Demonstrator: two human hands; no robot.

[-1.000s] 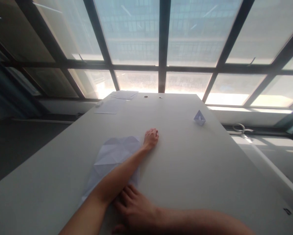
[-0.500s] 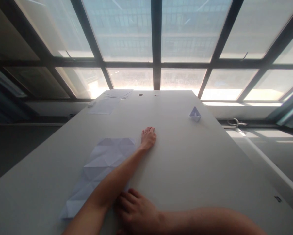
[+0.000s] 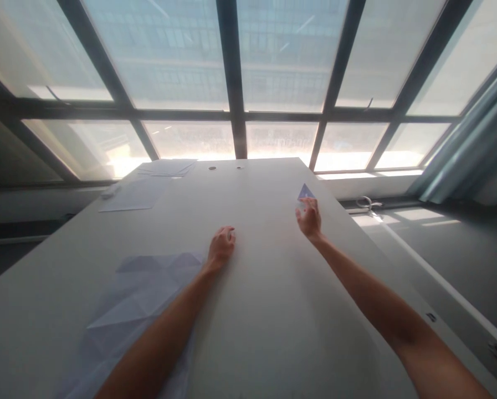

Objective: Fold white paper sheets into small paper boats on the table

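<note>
A small folded paper boat (image 3: 306, 191) stands at the far right of the white table, its peak showing above my fingers. My right hand (image 3: 309, 216) reaches to it, thumb and fingers apart at its lower part, which they partly hide. I cannot make out a firm grip. My left hand (image 3: 222, 243) rests on the table mid-way, fingers loosely bent and apart, with nothing visible in it. Beneath and beside my left forearm lies a large creased sheet of paper (image 3: 127, 302), unfolded, with crossing fold lines; the forearm covers part of it.
Flat paper sheets (image 3: 132, 194) lie at the far left of the table (image 3: 256, 310). Two small holes sit near its far edge. Windows (image 3: 281, 138) rise beyond. A white pipe (image 3: 431, 271) runs along the floor on the right, near a curtain (image 3: 468, 144).
My right hand has moved from the near edge of the creased paper out to the paper boat. The view has turned right. My left hand stays on the table, its fingers shifted slightly.
</note>
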